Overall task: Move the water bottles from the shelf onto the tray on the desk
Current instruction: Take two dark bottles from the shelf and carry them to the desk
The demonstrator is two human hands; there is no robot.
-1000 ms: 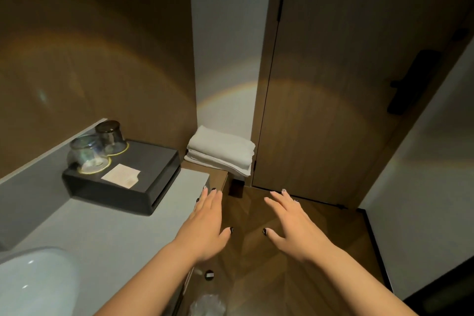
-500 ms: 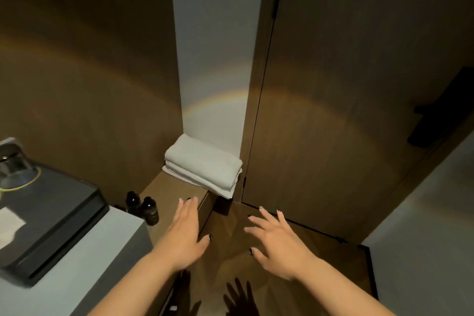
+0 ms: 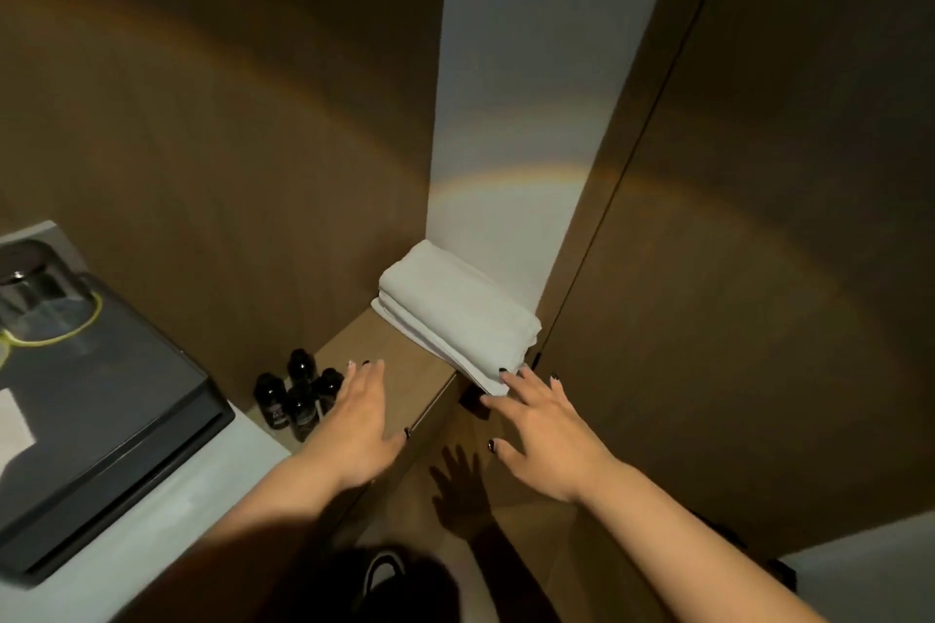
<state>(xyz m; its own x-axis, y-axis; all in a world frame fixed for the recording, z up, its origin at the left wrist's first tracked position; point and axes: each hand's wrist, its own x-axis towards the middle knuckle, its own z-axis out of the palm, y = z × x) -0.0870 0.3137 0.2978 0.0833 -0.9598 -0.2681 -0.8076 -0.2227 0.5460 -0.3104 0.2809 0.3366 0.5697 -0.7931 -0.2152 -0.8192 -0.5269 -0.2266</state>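
Several small dark bottles [image 3: 296,397] stand close together on a low wooden shelf [image 3: 405,369], against the brown wall. My left hand [image 3: 359,425] hovers flat and open just right of them, covering part of the group. My right hand [image 3: 536,430] is open with fingers spread beyond the shelf's front edge, its fingertips near the corner of a folded white towel [image 3: 455,314]. A dark tray [image 3: 101,420] sits on the pale counter [image 3: 167,536] at the left, higher than the shelf. Neither hand holds anything.
An upturned glass on a yellow-rimmed coaster [image 3: 35,299] and a white card [image 3: 12,425] rest on the tray. A wooden door [image 3: 759,268] fills the right side. A bin with a dark liner [image 3: 399,582] stands on the floor below my arms.
The view has shifted right and closer to the shelf. More dark bottles have come into sight, and both hands have reached forward over the shelf, the right one nearing the towel.
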